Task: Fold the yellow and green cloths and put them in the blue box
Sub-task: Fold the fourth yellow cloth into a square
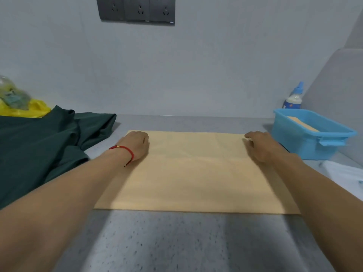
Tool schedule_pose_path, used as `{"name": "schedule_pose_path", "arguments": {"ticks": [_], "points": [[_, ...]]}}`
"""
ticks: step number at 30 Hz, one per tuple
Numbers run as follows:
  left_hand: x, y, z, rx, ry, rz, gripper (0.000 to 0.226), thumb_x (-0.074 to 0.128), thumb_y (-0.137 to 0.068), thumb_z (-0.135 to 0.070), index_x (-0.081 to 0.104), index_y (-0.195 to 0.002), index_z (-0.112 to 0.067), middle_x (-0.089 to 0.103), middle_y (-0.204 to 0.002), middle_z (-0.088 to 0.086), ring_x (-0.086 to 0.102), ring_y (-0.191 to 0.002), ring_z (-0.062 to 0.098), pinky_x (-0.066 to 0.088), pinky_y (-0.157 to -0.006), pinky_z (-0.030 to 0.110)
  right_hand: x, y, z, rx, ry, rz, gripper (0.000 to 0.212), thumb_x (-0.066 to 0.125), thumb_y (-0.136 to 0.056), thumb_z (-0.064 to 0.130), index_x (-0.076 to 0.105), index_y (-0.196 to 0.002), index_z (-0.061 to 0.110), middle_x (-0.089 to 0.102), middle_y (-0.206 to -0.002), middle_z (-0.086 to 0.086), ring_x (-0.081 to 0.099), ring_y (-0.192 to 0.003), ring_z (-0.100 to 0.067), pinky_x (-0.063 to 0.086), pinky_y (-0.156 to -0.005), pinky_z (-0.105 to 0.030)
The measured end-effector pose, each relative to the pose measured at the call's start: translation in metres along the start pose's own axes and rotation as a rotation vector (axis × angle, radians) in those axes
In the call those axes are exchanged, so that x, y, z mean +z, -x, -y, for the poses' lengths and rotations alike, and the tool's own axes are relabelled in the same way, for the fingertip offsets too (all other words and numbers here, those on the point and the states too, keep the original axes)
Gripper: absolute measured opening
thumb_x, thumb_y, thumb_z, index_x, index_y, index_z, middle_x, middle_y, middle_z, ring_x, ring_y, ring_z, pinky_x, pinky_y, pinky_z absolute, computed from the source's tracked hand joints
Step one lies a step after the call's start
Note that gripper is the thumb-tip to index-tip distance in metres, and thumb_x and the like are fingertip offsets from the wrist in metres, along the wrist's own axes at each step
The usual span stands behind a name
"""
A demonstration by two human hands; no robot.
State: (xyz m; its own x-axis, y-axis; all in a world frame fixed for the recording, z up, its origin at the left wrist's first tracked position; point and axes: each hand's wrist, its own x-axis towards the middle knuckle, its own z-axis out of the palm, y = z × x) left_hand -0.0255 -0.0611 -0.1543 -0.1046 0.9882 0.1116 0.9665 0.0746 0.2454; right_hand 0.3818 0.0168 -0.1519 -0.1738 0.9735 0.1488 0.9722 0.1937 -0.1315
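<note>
The pale yellow cloth (188, 173) lies flat and smooth mid-frame on the table (176, 242); left hand (136, 145) and right hand (261, 146) rest on its far corners, grip unclear.

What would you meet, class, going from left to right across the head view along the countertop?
yellow plastic bag → dark green cloth → left hand → yellow cloth → right hand → blue box
</note>
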Motion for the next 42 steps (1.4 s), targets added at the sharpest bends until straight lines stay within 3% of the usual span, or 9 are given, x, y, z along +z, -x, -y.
{"name": "schedule_pose_path", "arguments": {"ticks": [5, 7, 13, 18, 21, 25, 31, 34, 42], "points": [[0.0, -0.045, 0.011, -0.003, -0.028, 0.036, 0.048, 0.029, -0.11, -0.027, 0.034, -0.156, -0.016, 0.036, -0.161, 0.01, 0.034, -0.147, 0.03, 0.025, -0.121, 0.044, 0.01, -0.041, -0.009, 0.008, 0.035, 0.013, 0.042, 0.031, -0.109, 0.028, 0.044, -0.149, 0.027, 0.051, -0.146, -0.011, 0.051, -0.129, -0.036, 0.043, -0.106, -0.047], [-0.003, -0.059, 0.014, -0.011, -0.038, 0.113, 0.051, 0.031, -0.108, -0.021, 0.028, -0.159, -0.019, 0.032, -0.162, 0.011, 0.031, -0.148, 0.031, 0.024, -0.122, 0.043, 0.011, -0.052, -0.009, -0.005, 0.081, 0.019, 0.037, 0.035, -0.108, 0.026, 0.049, -0.143, 0.028, 0.05, -0.139, -0.011, 0.055, -0.12, -0.038, 0.046, -0.099, -0.047], [-0.02, -0.075, 0.012, -0.014, -0.201, 0.141, 0.05, 0.048, -0.099, -0.014, 0.046, -0.148, -0.024, 0.055, -0.139, 0.008, 0.044, -0.132, 0.031, 0.039, -0.111, 0.053, 0.002, -0.047, -0.009, -0.072, 0.084, -0.111, 0.025, 0.05, -0.098, 0.016, 0.063, -0.117, 0.026, 0.054, -0.116, -0.004, 0.059, -0.106, -0.034, 0.049, -0.084, -0.044], [-0.033, -0.051, 0.01, 0.025, -0.185, -0.005, 0.013, 0.057, -0.088, -0.006, 0.065, -0.083, -0.014, 0.062, -0.1, 0.012, 0.05, -0.084, 0.026, 0.052, -0.085, 0.041, -0.03, -0.014, -0.011, -0.122, -0.015, -0.194, 0.011, 0.067, -0.091, 0.02, 0.058, -0.095, 0.025, 0.06, -0.101, 0.003, 0.058, -0.091, -0.026, 0.046, -0.074, -0.041], [-0.049, -0.023, 0.007, 0.075, -0.145, -0.13, 0.015, 0.061, -0.086, -0.011, 0.069, -0.097, -0.016, 0.06, -0.102, 0.004, 0.052, -0.103, 0.029, 0.049, -0.087, 0.043, -0.051, 0.012, -0.015, -0.137, -0.063, -0.233, 0.02, 0.072, -0.082, 0.015, 0.055, -0.084, 0.026, 0.06, -0.079, 0.007, 0.056, -0.076, -0.023, 0.036, -0.062, -0.034], [-0.062, 0.025, 0.011, 0.118, -0.077, -0.254, 0.018, 0.068, -0.083, -0.015, 0.065, -0.08, -0.032, 0.063, -0.086, -0.016, 0.052, -0.107, 0.019, 0.046, -0.086, 0.042, -0.066, 0.052, -0.014, -0.161, -0.076, -0.276, 0.02, 0.07, -0.084, 0.013, 0.055, -0.084, 0.026, 0.062, -0.08, 0.006, 0.057, -0.079, -0.023, 0.047, -0.064, -0.038], [-0.046, 0.102, 0.011, 0.087, 0.008, -0.261, 0.023, 0.056, -0.099, -0.016, 0.075, -0.111, -0.024, 0.073, -0.112, 0.004, 0.06, -0.112, 0.031, 0.052, -0.088, 0.048, -0.054, 0.128, -0.016, -0.157, -0.048, -0.342, 0.022, 0.074, -0.083, 0.011, 0.059, -0.087, 0.026, 0.054, -0.092, 0.007, 0.057, -0.077, -0.021, 0.049, -0.062, -0.04], [-0.027, 0.15, 0.012, 0.108, 0.045, -0.352, 0.028, 0.054, -0.098, -0.007, 0.074, -0.112, -0.02, 0.072, -0.115, 0.003, 0.061, -0.111, 0.031, 0.052, -0.089, 0.047, -0.035, 0.169, -0.016, -0.119, -0.132, -0.341, 0.024, 0.075, -0.084, 0.012, 0.059, -0.089, 0.03, 0.052, -0.098, 0.01, 0.052, -0.076, -0.013, 0.037, -0.057, -0.03], [-0.002, 0.21, 0.015, 0.135, 0.129, -0.449, 0.034, 0.065, -0.085, 0.012, 0.079, -0.108, -0.009, 0.075, -0.108, 0.009, 0.063, -0.11, 0.034, 0.049, -0.099, 0.046, -0.004, 0.212, -0.016, 0.044, -0.259, -0.321, 0.014, 0.064, -0.095, 0.016, 0.077, -0.101, 0.015, 0.056, -0.103, 0.004, 0.059, -0.085, -0.017, 0.047, -0.078, -0.033]]}}
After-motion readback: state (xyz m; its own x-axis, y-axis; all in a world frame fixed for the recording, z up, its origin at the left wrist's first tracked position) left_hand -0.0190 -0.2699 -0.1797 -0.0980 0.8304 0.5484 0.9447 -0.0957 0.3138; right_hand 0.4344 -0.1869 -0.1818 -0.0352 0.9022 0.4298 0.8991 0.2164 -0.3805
